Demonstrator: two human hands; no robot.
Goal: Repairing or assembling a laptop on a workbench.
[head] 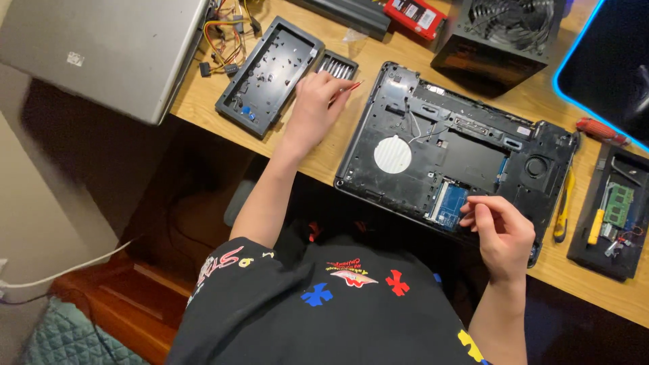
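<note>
Nearest the camera, the right hand [499,233] rests on the near edge of the opened laptop base [466,152], fingers pinched together, whether on anything I cannot tell; left of the laptop base, the left hand [316,101] grips a red-handled screwdriver [346,90] beside the bit case [337,65] on the tabletop [203,94].

Wooden desk [378,64] carries an opened laptop base [460,162] and black tray [270,74].
</note>
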